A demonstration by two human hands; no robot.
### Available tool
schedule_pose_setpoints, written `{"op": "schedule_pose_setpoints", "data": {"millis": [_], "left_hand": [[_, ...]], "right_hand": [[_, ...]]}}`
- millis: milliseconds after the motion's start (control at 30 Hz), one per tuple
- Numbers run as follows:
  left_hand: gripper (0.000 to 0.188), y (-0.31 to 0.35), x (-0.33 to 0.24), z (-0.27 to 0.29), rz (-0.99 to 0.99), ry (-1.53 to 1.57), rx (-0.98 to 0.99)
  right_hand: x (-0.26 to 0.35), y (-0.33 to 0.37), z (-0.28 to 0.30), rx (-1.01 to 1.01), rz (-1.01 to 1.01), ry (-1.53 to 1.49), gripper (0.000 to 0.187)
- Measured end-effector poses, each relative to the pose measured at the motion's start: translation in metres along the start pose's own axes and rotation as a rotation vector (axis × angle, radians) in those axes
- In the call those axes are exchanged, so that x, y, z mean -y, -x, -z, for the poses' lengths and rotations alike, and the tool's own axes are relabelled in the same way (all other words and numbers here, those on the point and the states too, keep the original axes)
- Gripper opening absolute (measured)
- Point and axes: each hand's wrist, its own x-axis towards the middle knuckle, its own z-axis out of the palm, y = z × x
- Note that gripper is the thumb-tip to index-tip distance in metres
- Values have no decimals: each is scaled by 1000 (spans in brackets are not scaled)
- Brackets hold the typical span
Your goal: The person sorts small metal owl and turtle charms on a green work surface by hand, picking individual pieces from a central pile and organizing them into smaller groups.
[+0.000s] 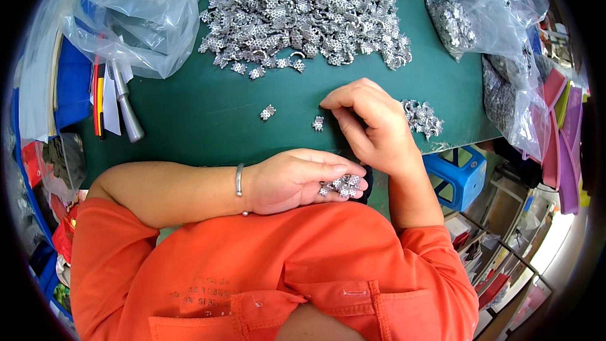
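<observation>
My left hand (293, 180) is turned palm up near the table's front edge, cupping several small silvery perforated metal pieces (343, 185) on its fingers. Above and to the right of it, my right hand (372, 123) is held over the green table with its fingers bent and drawn in toward the thumb; whether anything sits between the fingertips is hidden. Just below those fingertips lies a single metal piece (317, 124). Another loose metal piece (268, 112) rests farther left. A small cluster of the pieces (421, 119) lies to the right, beyond my right wrist.
A large heap of the metal pieces (303, 9) covers the table's far side. Clear plastic bags (148, 19) lie at far left, beside pens (99, 98) and a grey tapered tool (128, 110). Filled bags (454, 28) sit at right. A blue stool (464, 177) stands below the table's edge.
</observation>
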Motion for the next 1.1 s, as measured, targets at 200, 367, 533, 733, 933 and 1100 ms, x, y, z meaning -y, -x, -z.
{"op": "schedule_pose_setpoints", "data": {"millis": [200,367,533,733,933,1100], "left_hand": [[38,-4,-1,1,15,-3,6],[44,1,-4,-5,38,-80,-81],[44,-2,-1,0,28,-45,-31],[40,-3,-4,-6,45,-52,-56],[41,-5,-1,-2,34,-89,-20],[39,-5,1,-1,21,-32,-44]], "right_hand": [[4,9,1,-10,-15,-12,18],[3,26,65,-279,-253,194,13],[2,44,98,-171,-384,410,14],[10,-4,49,-71,-5,180,19],[15,-44,-28,132,136,-12,19],[9,-40,-15,205,86,27,17]]}}
